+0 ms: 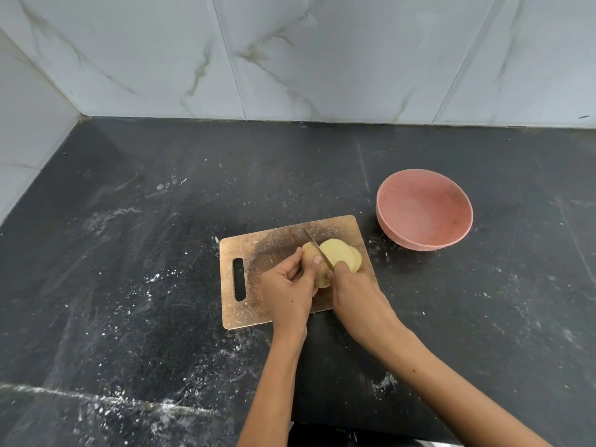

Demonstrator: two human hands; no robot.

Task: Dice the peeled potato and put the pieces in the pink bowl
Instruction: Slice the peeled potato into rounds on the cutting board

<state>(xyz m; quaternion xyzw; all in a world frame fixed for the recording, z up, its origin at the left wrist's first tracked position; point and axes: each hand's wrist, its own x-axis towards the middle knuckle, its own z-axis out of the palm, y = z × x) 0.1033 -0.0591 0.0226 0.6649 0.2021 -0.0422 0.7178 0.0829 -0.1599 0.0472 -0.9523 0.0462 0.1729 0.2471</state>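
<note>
A peeled yellow potato (311,254) lies on a wooden cutting board (274,250). My left hand (287,290) grips its uncut left part, thumb on top. To the right, flat potato slices (342,253) lean against each other. My right hand (353,293) holds a knife by its handle; the knife blade (317,248) stands in the potato between the held part and the slices. The pink bowl (424,209) sits right of the board and holds nothing.
The black countertop (145,253) is dusted with white specks and smears. Marble-look wall tiles (290,59) rise at the back and along the left side. The counter's front edge runs near the bottom of the view.
</note>
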